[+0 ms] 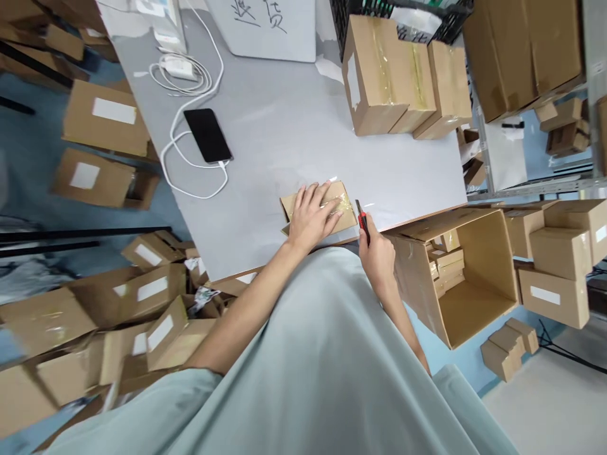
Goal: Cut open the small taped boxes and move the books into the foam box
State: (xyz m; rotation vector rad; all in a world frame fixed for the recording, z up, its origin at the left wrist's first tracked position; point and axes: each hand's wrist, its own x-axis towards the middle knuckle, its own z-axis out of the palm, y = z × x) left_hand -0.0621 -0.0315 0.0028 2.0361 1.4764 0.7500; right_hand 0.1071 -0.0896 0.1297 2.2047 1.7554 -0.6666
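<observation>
A small cardboard box with shiny clear tape lies at the table's near edge. My left hand rests on top of it, fingers spread over the tape and part of the box. One flap or edge sticks out at the box's left side. Just right of the box, my right hand is closed around a red and black box cutter. Its dark blade is out and points away from me, close to the box's right side. I cannot tell whether the blade touches the box.
On the grey table lie a black phone with a white cable and a laptop. Taped boxes stand at the back right beside a black crate. A large open carton holds small boxes. More cartons fill the left.
</observation>
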